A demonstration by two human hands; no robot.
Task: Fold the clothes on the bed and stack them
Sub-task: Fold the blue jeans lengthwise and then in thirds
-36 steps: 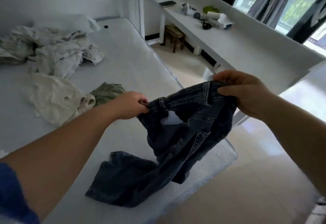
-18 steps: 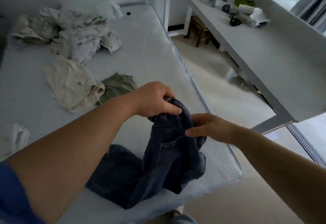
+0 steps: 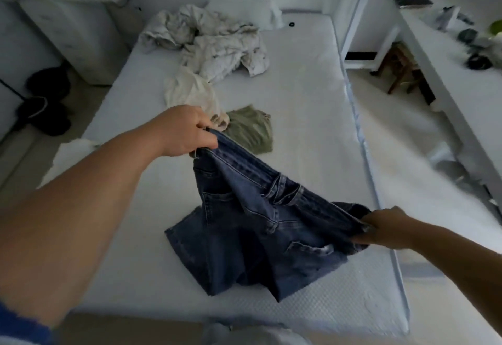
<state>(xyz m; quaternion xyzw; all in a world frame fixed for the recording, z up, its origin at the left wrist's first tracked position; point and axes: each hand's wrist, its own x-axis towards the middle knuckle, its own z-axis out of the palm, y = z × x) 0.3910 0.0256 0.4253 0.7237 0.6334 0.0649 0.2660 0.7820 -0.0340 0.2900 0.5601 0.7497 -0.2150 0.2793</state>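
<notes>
Seen from above, looking down a white bed [image 3: 298,100]. The far corners of the room are blurred, and dark shapes on the floor to the left are too smeared to identify. The person's shoulders are cut off by the lower edge; only a strip of blue sleeve [image 3: 19,328] shows at bottom left.

A pair of dark blue jeans [image 3: 258,225] is stretched by its waistband between two hands, above the near half of the mattress. The left hand [image 3: 184,132] has its fingers curled round one end of the waistband, held higher and farther away. The right hand [image 3: 385,228] pinches the other end, lower and nearer the bed's right edge; its fingertips are buried in the denim. The waistband runs diagonally between them, with belt loops and a pocket visible. The legs hang down in folds and bunch on the mattress; their hems cannot be made out.

Beyond the left hand lie a crumpled olive-green garment [image 3: 251,130] and a cream garment [image 3: 190,92] touching it. Farther back sits a rumpled pile of whitish cloth [image 3: 212,43], partly overlapping the cream piece. Bare mattress lies to the right of these and around the jeans. A white surface [image 3: 448,67] with small blurred objects runs along the right, well apart from the bed across a strip of floor.
</notes>
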